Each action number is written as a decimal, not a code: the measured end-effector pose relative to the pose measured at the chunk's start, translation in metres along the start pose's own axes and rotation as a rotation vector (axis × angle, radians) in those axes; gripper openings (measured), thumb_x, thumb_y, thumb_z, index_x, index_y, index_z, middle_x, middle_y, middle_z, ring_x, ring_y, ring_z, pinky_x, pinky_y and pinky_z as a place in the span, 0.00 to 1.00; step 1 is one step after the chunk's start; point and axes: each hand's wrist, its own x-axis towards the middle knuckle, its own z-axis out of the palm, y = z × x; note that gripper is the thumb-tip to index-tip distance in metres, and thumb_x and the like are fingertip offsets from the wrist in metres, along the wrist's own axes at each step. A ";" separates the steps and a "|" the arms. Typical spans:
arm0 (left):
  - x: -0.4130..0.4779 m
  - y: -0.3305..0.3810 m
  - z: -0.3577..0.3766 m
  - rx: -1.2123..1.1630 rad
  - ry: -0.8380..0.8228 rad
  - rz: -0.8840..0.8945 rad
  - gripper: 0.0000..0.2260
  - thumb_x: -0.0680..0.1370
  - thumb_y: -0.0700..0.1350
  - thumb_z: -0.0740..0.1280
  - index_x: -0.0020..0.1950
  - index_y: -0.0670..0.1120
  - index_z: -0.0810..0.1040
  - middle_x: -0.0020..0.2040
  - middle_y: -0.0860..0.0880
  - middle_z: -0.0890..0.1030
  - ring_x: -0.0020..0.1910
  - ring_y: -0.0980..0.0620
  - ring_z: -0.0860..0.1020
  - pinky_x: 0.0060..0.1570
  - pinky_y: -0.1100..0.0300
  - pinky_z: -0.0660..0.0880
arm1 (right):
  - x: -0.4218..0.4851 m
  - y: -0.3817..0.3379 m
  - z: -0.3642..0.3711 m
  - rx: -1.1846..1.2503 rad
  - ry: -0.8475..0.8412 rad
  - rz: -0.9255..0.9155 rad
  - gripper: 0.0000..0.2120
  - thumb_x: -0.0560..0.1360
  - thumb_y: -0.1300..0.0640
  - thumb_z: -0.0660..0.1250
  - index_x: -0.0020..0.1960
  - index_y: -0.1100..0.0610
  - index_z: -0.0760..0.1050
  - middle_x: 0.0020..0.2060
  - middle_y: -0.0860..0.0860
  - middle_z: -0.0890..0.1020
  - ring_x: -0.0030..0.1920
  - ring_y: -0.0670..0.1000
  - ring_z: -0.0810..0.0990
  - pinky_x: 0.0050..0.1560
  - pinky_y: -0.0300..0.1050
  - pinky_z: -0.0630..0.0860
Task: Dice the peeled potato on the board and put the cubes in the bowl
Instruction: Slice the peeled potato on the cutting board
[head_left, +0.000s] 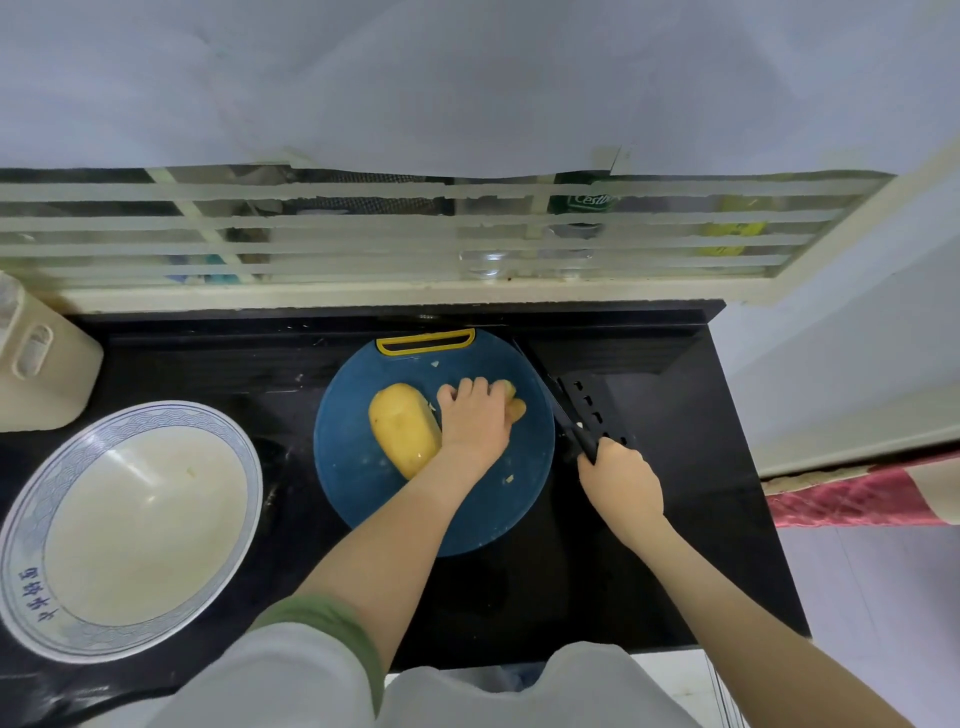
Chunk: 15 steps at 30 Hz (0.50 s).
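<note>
Two potato pieces on board (467, 519): big half (405, 428) at 9 o'clock, small piece (514, 405) at 2 o'clock pinned under left hand (475, 421), fingers curled. Right hand (621, 480) grips knife (582, 410) off-board at 3 o'clock. Tuck fingertips and slice even strips; bowl (156, 411) waits far at 9 o'clock.

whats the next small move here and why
Probably bring the knife over the board and slice the small potato piece that the left hand pins there; the right hand holds it beside the board's right edge, and the bowl has no cubes.
</note>
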 end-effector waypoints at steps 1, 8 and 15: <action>-0.002 0.000 0.002 -0.010 -0.007 0.001 0.20 0.79 0.54 0.61 0.68 0.49 0.67 0.63 0.47 0.72 0.63 0.46 0.67 0.60 0.48 0.58 | 0.000 0.000 0.000 -0.006 0.000 0.002 0.09 0.81 0.52 0.60 0.46 0.57 0.71 0.34 0.51 0.77 0.32 0.50 0.79 0.33 0.46 0.78; 0.005 -0.003 0.009 -0.007 -0.043 0.034 0.20 0.79 0.49 0.62 0.71 0.51 0.66 0.68 0.52 0.70 0.68 0.49 0.63 0.66 0.46 0.51 | -0.001 -0.002 -0.002 0.013 0.016 0.001 0.10 0.81 0.52 0.60 0.47 0.58 0.72 0.35 0.51 0.78 0.34 0.51 0.80 0.36 0.49 0.81; -0.003 -0.004 0.011 0.001 0.014 0.104 0.17 0.80 0.49 0.60 0.69 0.53 0.70 0.68 0.56 0.72 0.71 0.50 0.59 0.60 0.48 0.47 | -0.005 -0.005 0.001 0.108 0.005 0.027 0.10 0.80 0.53 0.60 0.45 0.58 0.72 0.35 0.52 0.78 0.35 0.52 0.79 0.37 0.50 0.79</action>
